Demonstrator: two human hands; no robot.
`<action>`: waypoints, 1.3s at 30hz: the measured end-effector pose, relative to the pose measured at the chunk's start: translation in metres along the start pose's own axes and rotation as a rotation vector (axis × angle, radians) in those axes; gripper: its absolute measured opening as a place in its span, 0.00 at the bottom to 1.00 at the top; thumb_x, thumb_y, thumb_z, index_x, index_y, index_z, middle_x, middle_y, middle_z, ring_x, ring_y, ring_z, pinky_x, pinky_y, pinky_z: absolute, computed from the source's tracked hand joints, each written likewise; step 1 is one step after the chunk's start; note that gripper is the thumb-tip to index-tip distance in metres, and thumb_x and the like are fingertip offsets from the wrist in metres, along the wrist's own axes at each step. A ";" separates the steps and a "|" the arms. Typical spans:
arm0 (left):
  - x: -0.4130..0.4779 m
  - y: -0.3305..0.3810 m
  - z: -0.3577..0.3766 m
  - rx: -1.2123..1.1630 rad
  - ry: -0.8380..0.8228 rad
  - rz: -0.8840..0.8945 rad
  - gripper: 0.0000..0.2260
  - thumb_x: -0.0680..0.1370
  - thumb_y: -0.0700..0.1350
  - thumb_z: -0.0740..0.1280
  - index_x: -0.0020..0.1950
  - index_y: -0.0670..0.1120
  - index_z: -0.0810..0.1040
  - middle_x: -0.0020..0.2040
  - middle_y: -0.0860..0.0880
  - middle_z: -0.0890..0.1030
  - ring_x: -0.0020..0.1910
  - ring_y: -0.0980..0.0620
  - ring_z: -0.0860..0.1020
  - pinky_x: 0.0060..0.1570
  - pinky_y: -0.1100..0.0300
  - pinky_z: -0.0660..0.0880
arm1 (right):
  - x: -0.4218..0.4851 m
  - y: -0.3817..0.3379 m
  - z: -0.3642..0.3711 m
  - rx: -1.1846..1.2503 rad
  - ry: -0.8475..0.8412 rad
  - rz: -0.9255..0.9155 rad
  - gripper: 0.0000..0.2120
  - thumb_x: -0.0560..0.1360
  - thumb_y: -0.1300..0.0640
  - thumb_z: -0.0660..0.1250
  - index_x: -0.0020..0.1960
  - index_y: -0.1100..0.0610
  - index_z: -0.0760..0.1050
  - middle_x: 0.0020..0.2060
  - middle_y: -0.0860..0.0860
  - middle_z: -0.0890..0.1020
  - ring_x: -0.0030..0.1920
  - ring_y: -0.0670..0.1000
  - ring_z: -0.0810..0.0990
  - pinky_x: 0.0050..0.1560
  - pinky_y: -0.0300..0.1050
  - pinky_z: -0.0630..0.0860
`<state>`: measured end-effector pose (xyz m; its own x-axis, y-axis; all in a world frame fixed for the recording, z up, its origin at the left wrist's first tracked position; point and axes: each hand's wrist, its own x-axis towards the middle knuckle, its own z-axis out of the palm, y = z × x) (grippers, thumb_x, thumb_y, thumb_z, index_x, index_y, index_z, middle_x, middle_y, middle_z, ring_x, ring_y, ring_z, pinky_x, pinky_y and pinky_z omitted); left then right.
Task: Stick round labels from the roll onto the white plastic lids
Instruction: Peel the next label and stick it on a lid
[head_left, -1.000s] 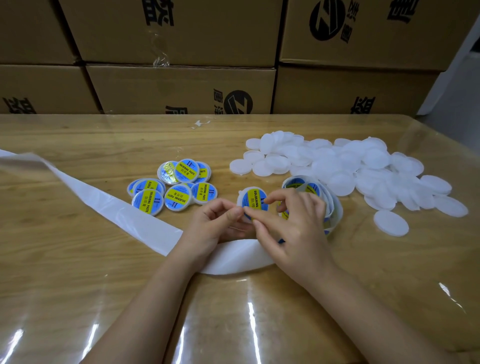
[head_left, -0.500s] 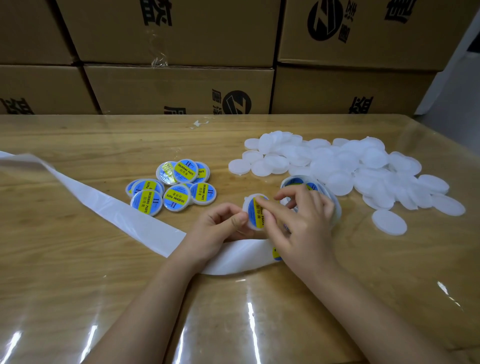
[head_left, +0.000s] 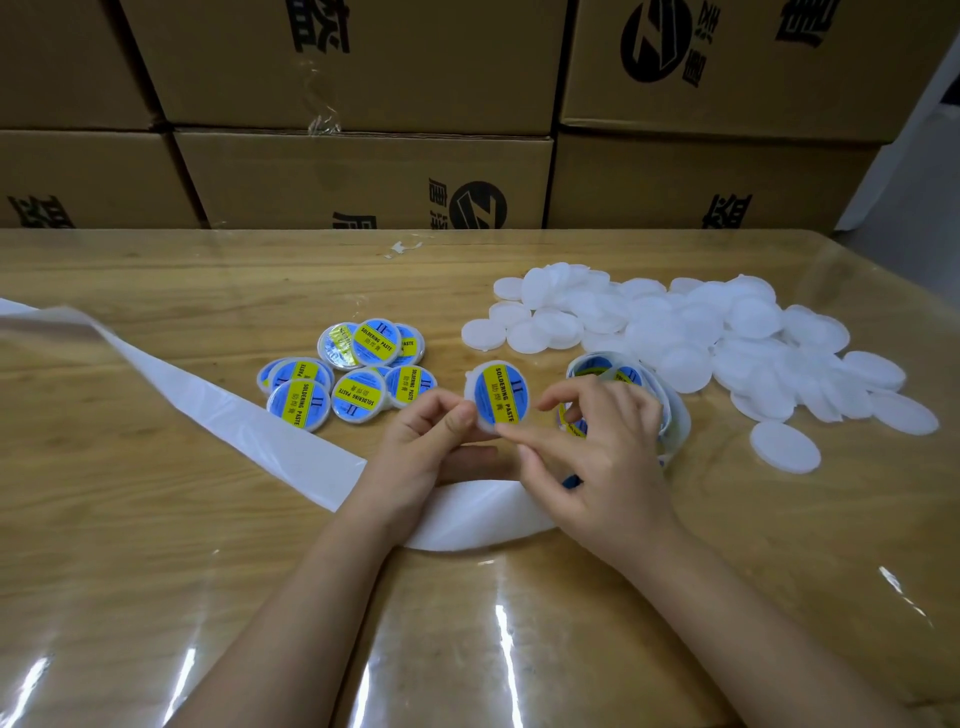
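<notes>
My left hand (head_left: 423, 447) pinches the lower left edge of a white lid (head_left: 498, 395) that bears a blue and yellow round label, tilted up above the table. My right hand (head_left: 597, 452) touches the lid's lower edge with its thumb, the other fingers curled over the label roll (head_left: 644, 395). A pile of bare white lids (head_left: 675, 332) lies at the right. Several labelled lids (head_left: 353, 379) lie in a cluster at the left.
A strip of empty white backing paper (head_left: 208, 415) runs from the roll under my wrists to the far left edge. The wooden table (head_left: 156, 571) has a glossy clear cover. Stacked cardboard boxes (head_left: 363, 171) line the table's back edge.
The lid has turned so its whole label faces up. My right fingers have slid off the label face down to the lid's lower edge.
</notes>
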<state>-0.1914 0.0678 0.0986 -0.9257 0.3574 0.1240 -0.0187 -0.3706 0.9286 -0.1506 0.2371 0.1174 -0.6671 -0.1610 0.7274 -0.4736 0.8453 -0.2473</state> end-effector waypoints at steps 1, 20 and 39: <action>0.000 0.000 -0.001 0.009 0.008 0.006 0.07 0.74 0.47 0.64 0.38 0.49 0.80 0.43 0.43 0.84 0.46 0.44 0.83 0.44 0.50 0.80 | 0.000 0.001 0.000 -0.016 0.011 0.014 0.11 0.71 0.51 0.65 0.48 0.42 0.83 0.47 0.49 0.78 0.44 0.51 0.74 0.56 0.51 0.60; -0.002 -0.005 0.002 0.068 -0.147 -0.081 0.07 0.74 0.44 0.63 0.42 0.40 0.72 0.37 0.45 0.83 0.42 0.46 0.83 0.46 0.57 0.79 | 0.004 0.006 -0.005 -0.088 0.093 0.093 0.11 0.73 0.53 0.64 0.50 0.45 0.83 0.46 0.50 0.79 0.44 0.53 0.76 0.53 0.55 0.64; 0.000 0.003 0.000 0.075 -0.029 0.001 0.11 0.75 0.47 0.61 0.33 0.54 0.78 0.39 0.49 0.84 0.42 0.52 0.83 0.40 0.63 0.78 | 0.002 0.009 -0.002 -0.080 0.094 0.068 0.11 0.70 0.54 0.65 0.45 0.46 0.84 0.44 0.50 0.79 0.42 0.54 0.76 0.53 0.54 0.64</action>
<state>-0.1911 0.0663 0.1014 -0.9145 0.3820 0.1335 0.0113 -0.3056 0.9521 -0.1547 0.2455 0.1182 -0.6380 -0.0565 0.7679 -0.3791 0.8911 -0.2494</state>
